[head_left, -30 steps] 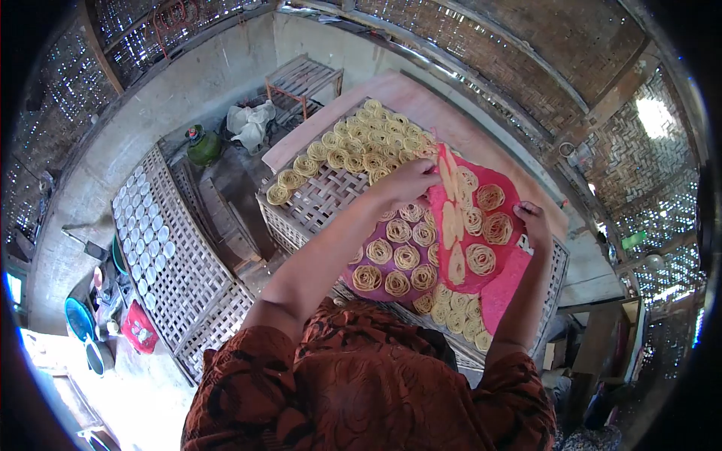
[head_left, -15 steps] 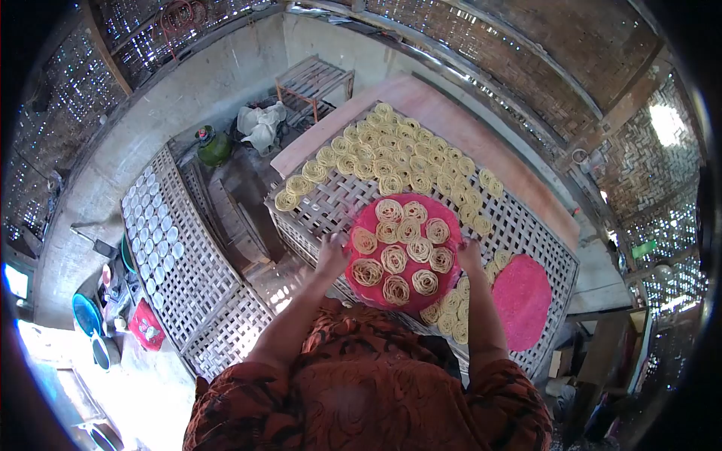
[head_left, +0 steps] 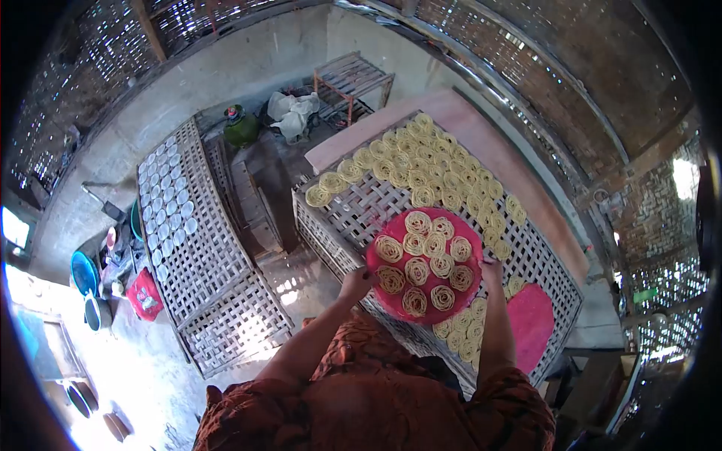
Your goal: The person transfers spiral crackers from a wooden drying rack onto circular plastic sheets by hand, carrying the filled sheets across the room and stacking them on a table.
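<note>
A round pink sheet or tray (head_left: pixel 386 300) is held between my two hands over the near part of a woven bamboo rack (head_left: pixel 361 214). Several coiled noodle nests (head_left: pixel 434 244) lie spread on it. My left hand (head_left: pixel 356 285) is closed on its left edge. On the opposite side, my right hand (head_left: pixel 491 273) grips the right edge, fingers partly hidden. Beyond the pink round, more yellowish noodle nests (head_left: pixel 423 169) lie close together on the rack. Another group of nests (head_left: pixel 464 331) sits beside my right forearm, next to a second pink round (head_left: pixel 532 322).
To the left stands another woven rack (head_left: pixel 214 289) with rows of small pale discs (head_left: pixel 167 203). A green gas cylinder (head_left: pixel 241 128), a white cloth bundle (head_left: pixel 292 114) and a wooden stand (head_left: pixel 353 79) are at the back. Basins (head_left: pixel 84 272) sit at far left.
My view has shifted, so the racks appear displaced. Both hands still hold the pink round with its nests, which now appears slightly lower and farther right in view.
</note>
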Motion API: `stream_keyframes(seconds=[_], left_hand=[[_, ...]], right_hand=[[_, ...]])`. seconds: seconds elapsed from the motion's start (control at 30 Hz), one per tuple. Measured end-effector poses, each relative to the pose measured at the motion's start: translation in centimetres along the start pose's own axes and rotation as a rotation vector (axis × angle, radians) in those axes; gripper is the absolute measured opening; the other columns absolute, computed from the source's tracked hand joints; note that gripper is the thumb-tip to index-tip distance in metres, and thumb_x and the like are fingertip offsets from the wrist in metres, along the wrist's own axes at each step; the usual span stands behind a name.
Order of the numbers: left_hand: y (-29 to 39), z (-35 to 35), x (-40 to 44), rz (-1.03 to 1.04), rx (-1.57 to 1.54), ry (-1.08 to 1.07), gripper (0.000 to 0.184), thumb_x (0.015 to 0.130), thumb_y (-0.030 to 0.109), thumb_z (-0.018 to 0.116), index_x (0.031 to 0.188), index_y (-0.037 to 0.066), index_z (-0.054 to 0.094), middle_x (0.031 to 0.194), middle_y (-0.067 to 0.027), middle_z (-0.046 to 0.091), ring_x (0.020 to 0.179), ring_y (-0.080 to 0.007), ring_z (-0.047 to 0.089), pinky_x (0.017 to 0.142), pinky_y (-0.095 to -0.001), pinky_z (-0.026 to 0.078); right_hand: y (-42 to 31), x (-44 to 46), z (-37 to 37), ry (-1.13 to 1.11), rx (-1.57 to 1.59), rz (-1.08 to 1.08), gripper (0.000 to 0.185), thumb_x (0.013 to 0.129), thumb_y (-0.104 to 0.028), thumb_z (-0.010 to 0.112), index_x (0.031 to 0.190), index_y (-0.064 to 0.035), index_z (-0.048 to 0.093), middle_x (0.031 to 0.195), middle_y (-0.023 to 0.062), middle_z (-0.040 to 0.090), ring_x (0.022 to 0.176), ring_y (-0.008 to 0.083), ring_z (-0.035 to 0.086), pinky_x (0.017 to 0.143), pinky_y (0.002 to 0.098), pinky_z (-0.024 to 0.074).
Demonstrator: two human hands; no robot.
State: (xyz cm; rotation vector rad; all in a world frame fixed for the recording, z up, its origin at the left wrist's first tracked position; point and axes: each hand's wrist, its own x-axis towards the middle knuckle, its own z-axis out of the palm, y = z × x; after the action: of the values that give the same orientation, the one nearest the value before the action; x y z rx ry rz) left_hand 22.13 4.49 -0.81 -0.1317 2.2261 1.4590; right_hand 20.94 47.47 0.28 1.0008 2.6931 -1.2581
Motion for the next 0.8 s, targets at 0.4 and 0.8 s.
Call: stream_keyframes(seconds=[0.4,0.8], left_hand=[[-4.4,-11.2,-22.7,0.088,-0.636,0.195,0.028,0.091,0.015,0.054,0.114,-0.001,0.055,0.096,-0.0097,0.063,0.085,-0.017,0.064,0.068,-0.0329,0.057],[-22.4,-18.0,-65.9,0.089,-0.827,1.293,0.026,0.093,0.015,0.052,0.114,-0.001,0.055,0.094,-0.0056,0.062,0.079,-0.0125,0.062,0.061,-0.028,0.056]], right_hand=[[-20.7,-21.8,6.0,-0.352,-0.108,-0.722,0.019,0.084,-0.011,0.062,0.09,0.0069,0.06,0.069,0.0065,0.058,0.064,0.0109,0.049,0.063,0.0284,0.0434],[-33.0,-65.5,32.8,-1.199,0.017,-1.245,0.013,0.086,-0.006,0.057,0.092,0.0047,0.063,0.078,0.0018,0.062,0.068,0.0071,0.052,0.064,0.0238,0.0436]])
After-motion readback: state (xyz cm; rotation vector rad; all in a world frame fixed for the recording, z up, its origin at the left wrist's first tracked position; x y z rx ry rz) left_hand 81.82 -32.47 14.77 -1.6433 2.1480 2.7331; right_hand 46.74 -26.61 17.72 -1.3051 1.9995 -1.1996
